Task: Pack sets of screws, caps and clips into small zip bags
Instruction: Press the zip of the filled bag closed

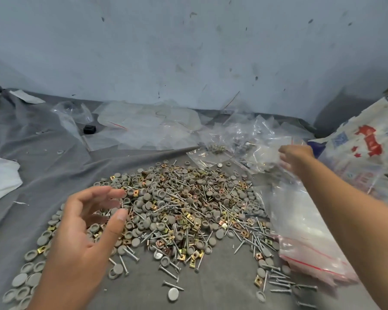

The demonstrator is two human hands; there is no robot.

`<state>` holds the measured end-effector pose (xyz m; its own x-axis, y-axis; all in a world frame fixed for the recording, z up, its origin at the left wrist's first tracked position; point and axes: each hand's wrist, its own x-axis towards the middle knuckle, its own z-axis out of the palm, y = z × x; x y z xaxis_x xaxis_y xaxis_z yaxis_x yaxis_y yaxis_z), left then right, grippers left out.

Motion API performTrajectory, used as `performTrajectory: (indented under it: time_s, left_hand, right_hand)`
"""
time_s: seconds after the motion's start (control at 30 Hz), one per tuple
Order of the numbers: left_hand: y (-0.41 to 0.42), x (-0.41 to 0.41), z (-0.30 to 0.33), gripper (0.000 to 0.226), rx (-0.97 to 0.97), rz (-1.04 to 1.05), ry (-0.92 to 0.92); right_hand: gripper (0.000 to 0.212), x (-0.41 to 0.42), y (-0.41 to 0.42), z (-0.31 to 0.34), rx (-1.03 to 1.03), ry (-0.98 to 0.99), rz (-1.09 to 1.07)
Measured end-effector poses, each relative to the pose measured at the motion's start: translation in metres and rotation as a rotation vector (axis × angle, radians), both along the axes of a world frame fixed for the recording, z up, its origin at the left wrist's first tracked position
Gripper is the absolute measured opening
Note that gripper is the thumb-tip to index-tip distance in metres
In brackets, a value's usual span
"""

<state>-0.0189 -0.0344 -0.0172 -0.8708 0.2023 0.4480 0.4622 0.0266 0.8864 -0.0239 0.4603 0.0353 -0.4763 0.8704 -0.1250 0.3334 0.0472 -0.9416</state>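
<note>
Head view: my left hand [85, 222], fingers loosely spread and holding nothing, hovers at the 9 o'clock edge of the heap of screws, caps and clips [177, 209], while my right hand [295, 158], at 2 o'clock, pinches a zip bag [264, 153].

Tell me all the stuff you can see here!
round grey plastic caps: too many to count, grey, heaped mid-table
silver metal screws: many, silver, mixed through heap
square brass-coloured metal clips: many, gold, in heap
stack of empty clear zip bags with red stripes: several, clear, right of heap
filled clear bags: a few, clear, behind heap
grey cloth: one, grey, under everything
printed woven sack: one, white with red, far right
small black object: one, black, back left
left hand: open, over heap
right hand: gripping a clear bag
</note>
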Motion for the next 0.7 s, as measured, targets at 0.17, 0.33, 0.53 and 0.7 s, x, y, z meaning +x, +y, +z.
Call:
performTrajectory:
  time_s: [0.17, 0.33, 0.53, 0.7]
  left_hand:
    - [-0.001, -0.003, -0.007, 0.048, 0.004, 0.011, 0.019]
    - [0.002, -0.001, -0.009, 0.047, -0.025, 0.009, 0.024]
    - [0.005, 0.004, -0.007, 0.047, -0.06, -0.002, 0.005]
    - [0.008, 0.012, 0.0, 0.045, -0.13, -0.012, -0.006]
  right_hand:
    - [0.024, 0.098, -0.016, -0.003, 0.464, -0.421, 0.501]
    - [0.028, 0.181, -0.059, -0.035, 0.731, -0.873, 0.728]
    - [0.013, 0.184, -0.06, -0.019, 0.762, -0.663, 0.538]
    - [0.017, 0.182, -0.07, 0.007, 0.662, -0.571, 0.545]
